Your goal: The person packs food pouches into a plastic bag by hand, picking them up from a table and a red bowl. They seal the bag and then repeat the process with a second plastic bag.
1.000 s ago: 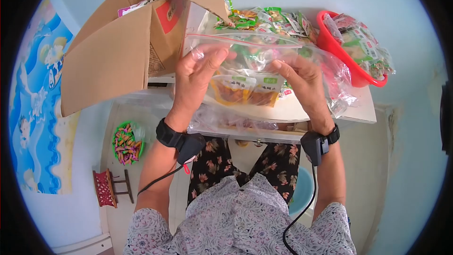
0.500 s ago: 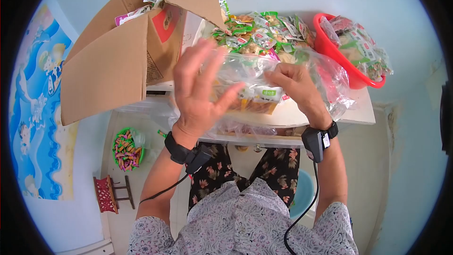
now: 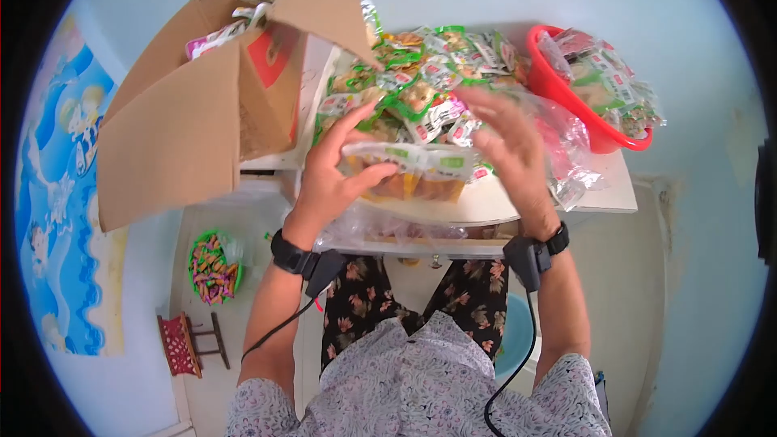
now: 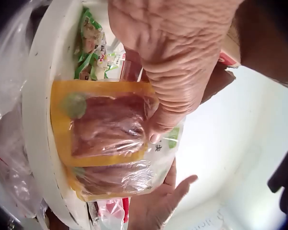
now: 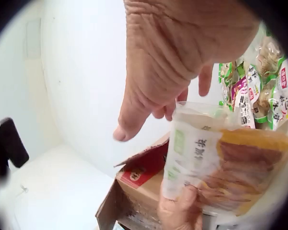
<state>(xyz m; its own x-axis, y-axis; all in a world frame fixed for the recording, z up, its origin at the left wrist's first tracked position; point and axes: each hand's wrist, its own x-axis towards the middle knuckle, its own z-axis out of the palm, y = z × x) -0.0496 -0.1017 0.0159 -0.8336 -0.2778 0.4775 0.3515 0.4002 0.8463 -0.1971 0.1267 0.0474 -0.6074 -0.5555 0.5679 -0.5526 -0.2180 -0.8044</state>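
Note:
Two yellow-and-white food packets [image 3: 409,170] stand side by side near the table's front edge, with reddish-brown food showing through their windows. Glossy clear plastic covers the packets in the left wrist view. My left hand [image 3: 324,182] holds them at the left end, its thumb across the front [image 4: 156,127] and its fingers behind. In the right wrist view that thumb presses low on the packets [image 5: 206,167]. My right hand [image 3: 514,158] is off to their right, its fingers spread and nothing in its grasp.
Behind the packets lies a heap of green-edged snack packs [image 3: 421,97]. An open cardboard box [image 3: 174,125] stands left, its flaps jutting out. A red basin [image 3: 554,89] of packs sits right, beside crumpled clear plastic [image 3: 571,146]. Below is an open drawer [image 3: 388,231] with plastic bags.
Both hands held the clear bag's red-lined zip top up earlier. The left hand let go, then took hold of the packets; the right hand has opened and come away. The raised bag top has dropped from sight.

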